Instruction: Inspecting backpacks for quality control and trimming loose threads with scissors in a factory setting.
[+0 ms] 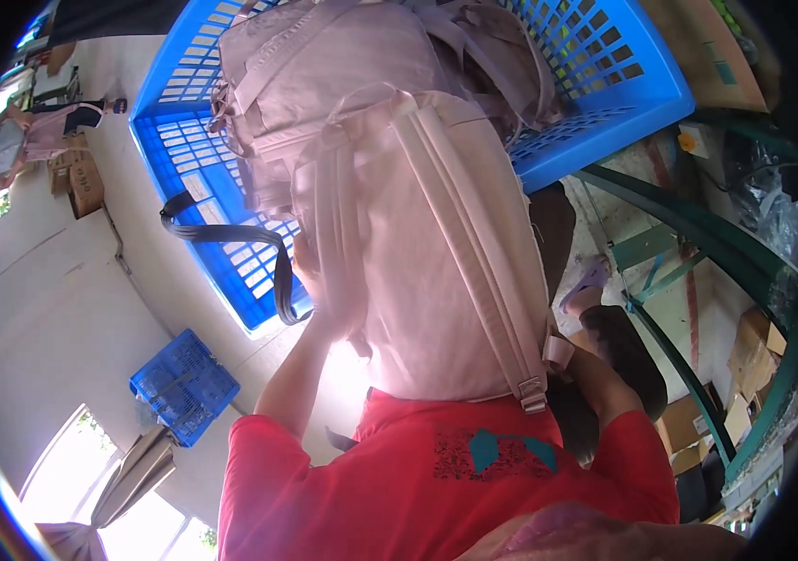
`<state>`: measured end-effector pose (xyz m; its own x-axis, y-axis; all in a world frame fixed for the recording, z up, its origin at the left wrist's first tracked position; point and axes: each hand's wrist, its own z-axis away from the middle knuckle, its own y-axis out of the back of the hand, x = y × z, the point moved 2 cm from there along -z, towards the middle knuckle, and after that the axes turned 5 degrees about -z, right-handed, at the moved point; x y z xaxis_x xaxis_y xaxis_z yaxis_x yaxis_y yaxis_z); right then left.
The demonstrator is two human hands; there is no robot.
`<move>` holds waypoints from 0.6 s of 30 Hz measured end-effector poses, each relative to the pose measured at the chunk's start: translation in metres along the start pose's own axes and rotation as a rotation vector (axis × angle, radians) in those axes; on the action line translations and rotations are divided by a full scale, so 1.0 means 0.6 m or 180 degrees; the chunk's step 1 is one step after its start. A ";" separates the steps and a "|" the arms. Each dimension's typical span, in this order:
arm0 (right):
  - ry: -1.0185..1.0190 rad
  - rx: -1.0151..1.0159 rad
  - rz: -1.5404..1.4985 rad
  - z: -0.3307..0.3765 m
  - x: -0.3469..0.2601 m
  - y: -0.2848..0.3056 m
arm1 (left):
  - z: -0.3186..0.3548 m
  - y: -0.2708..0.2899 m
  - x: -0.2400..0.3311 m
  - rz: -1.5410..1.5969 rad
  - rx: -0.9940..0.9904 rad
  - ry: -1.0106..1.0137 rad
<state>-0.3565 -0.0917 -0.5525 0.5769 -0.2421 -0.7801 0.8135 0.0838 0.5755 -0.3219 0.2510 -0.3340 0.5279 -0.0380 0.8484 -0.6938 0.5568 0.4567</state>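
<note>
I hold a pale pink backpack (pixel 436 271) up in front of my red shirt, its back panel and two padded shoulder straps facing me. My left hand (pixel 308 279) grips the bag's left side by a strap. My right forearm reaches the bag's lower right corner, and that hand is hidden behind the bag. Just beyond stands a large blue plastic basket (pixel 605 112) holding more pink backpacks (pixel 324 56). A black strap (pixel 231 234) hangs over its near wall.
A smaller blue basket (pixel 184 383) stands on the pale floor at the left. A green metal frame (pixel 698 243) and cardboard boxes (pixel 754 346) stand at the right. Further boxes (pixel 86 182) and another person with a pink bag (pixel 34 131) are at far left.
</note>
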 end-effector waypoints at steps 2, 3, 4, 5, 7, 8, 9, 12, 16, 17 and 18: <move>-0.0191 -0.0051 0.0135 0.015 0.010 -0.016 | 0.001 -0.013 0.002 0.0071 -0.0137 0.0087; -0.0278 -0.0065 0.0194 0.005 0.011 -0.020 | -0.003 -0.011 -0.006 0.0091 -0.0167 0.0080; -0.0361 -0.0092 0.0251 0.034 0.011 -0.024 | -0.012 -0.001 -0.017 -0.0437 -0.0282 -0.0307; -0.0448 -0.0120 0.0308 0.038 0.026 -0.031 | -0.021 0.007 -0.026 -0.0960 -0.0396 -0.0699; -0.0619 -0.0169 0.0414 0.030 0.043 -0.039 | -0.052 0.023 -0.058 -0.0332 -0.1149 0.0374; -0.0695 -0.0200 0.0473 0.047 0.048 -0.042 | -0.065 0.032 -0.079 0.0160 -0.1453 0.0928; -0.0782 -0.0229 0.0531 0.055 0.050 -0.038 | -0.072 0.026 -0.082 0.0655 -0.1762 0.1484; -0.0860 -0.0194 0.0330 0.077 0.028 0.011 | -0.088 0.004 -0.078 0.0543 -0.1990 0.1488; -0.0678 0.0044 -0.0344 0.105 0.055 -0.039 | -0.102 -0.015 -0.075 0.0942 -0.2043 0.1779; -0.0898 0.0024 -0.0321 0.128 0.045 -0.034 | -0.110 -0.020 -0.079 0.1053 -0.2057 0.1858; -0.1123 0.0006 -0.0308 0.121 0.040 -0.028 | -0.116 -0.024 -0.083 0.1156 -0.2076 0.1944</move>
<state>-0.3617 -0.1693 -0.5633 0.4360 -0.5675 -0.6985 0.8627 0.0425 0.5040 -0.3042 0.3030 -0.4015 0.6263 0.5633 0.5389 -0.5538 0.8080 -0.2010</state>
